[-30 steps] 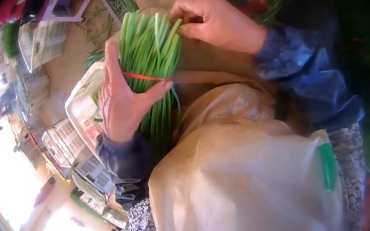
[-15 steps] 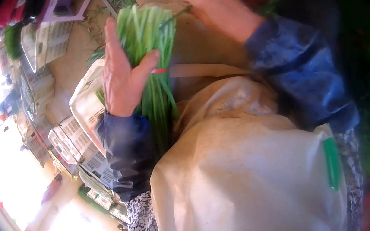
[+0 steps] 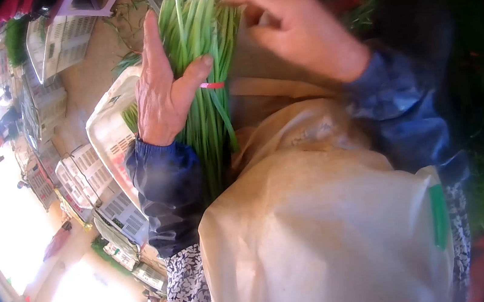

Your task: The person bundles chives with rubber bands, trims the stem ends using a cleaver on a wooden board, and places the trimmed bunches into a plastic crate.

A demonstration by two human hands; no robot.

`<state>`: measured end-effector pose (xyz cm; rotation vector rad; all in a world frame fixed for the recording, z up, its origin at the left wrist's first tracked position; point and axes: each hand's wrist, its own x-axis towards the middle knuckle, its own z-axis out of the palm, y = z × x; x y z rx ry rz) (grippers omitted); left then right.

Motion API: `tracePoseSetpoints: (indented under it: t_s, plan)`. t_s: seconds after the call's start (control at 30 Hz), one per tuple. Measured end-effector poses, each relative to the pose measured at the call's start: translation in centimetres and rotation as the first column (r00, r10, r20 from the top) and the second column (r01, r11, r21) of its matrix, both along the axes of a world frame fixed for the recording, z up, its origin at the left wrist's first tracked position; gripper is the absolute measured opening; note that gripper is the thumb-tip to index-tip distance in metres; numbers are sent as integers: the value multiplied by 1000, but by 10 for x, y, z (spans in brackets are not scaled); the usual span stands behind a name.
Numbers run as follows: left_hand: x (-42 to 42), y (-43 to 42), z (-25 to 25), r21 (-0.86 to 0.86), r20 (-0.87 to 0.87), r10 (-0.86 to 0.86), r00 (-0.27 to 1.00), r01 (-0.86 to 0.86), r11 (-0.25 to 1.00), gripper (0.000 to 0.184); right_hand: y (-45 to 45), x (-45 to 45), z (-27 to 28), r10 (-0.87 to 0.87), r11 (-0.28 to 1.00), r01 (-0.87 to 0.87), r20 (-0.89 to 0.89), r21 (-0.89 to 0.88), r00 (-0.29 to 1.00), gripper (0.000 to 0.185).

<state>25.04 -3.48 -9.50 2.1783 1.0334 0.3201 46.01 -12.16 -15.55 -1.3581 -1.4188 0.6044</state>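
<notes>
A thick bunch of green chives [image 3: 206,113] stands upright in front of me, its cut-looking ends at the top and a red band [image 3: 212,86] around its middle. My left hand [image 3: 163,97] grips the bunch from the left, thumb across the front and fingers up along its side. At the upper right edge of the bunch, my right hand [image 3: 299,27] has its fingers bent inward with the tips against the outer stalks. Whatever those fingertips pinch is too small to make out.
A white plastic basket [image 3: 104,117] with more greens stands left, behind my left arm. Several white crates [image 3: 66,46] line the floor further left. A pale apron [image 3: 318,220] covers my lap. Loose greens [image 3: 367,9] lie at upper right.
My right hand has moved in from the right, where it held a dark blade out from the bunch, to the bunch's edge. The bunch's top has tilted slightly right.
</notes>
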Motion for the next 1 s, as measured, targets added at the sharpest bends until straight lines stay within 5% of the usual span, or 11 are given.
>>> tracePoseSetpoints:
  t_s: [0.1,0.27,0.37,0.6,0.7,0.77,0.9,0.97,1.0]
  plan:
    - [2,0,1,-20,-37,36,999,-36,999,95,1,-24,4,29,998,-40,-172,-59,985,40]
    - [-2,1,3,-53,2,44,999,-44,998,97,1,-32,0,-122,969,77,184,234,975,42]
    - [-1,6,4,-92,6,15,1000,-15,996,97,6,-25,-2,-81,940,-31,312,340,946,32]
    - [3,10,4,-126,-44,14,999,-19,992,99,22,-1,12,52,900,-223,417,373,907,21]
    - [2,7,5,-240,39,78,996,-67,968,101,14,13,8,123,947,-246,475,206,871,25]
    - [2,10,1,-14,-53,-24,998,23,1000,101,9,17,4,84,978,-160,444,137,892,19]
    - [5,6,-3,92,-55,-80,995,85,992,103,13,19,-4,28,968,-115,356,224,934,15]
    - [10,0,2,68,-92,-50,995,56,996,106,16,23,9,294,954,-297,-53,-50,954,20]
    - [12,-2,5,58,-107,-42,993,48,997,107,17,20,10,287,956,-290,-57,-54,956,20]
